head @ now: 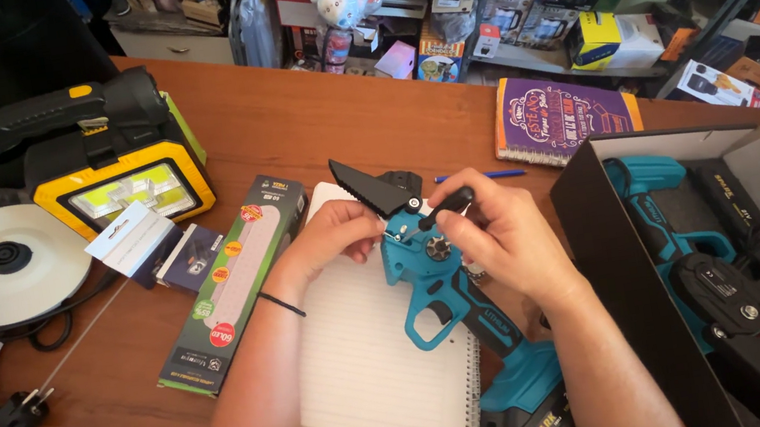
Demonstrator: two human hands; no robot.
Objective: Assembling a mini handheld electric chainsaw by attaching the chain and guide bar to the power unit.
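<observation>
1. Head view, the work in hand: a teal cordless mini saw (448, 299) lies on an open spiral notebook (373, 365), its black toothed blade guard (366, 187) pointing away from the person and its battery end nearest the body.
2. The left hand (333, 235) is closed on the saw's head just below the guard, steadying it. The right hand (498, 231) pinches a small black tool (449, 203), which looks like a hex key, set at the fastener area beside the round knob (437, 249). The two hands are close together, one on each side of the saw head.
3. How far along, as a judgement: the guard and side plate are in place on the saw and no loose parts show near the hands, so the work on the fastener seems mid-way. Whether it is being tightened or loosened cannot be told.
4. Left of the left hand: a long green box (230, 286), a small carded packet (135, 238), a yellow work lamp (120, 187) and a white round appliance base (6, 264) with its plug (16, 411).
5. Beyond the hands: a blue pen (480, 175) and a purple notebook (562, 121).
6. Right of the right hand: an open box (630, 276) with a second teal saw (664, 201), its flap standing close to the right forearm and crowding that side.
</observation>
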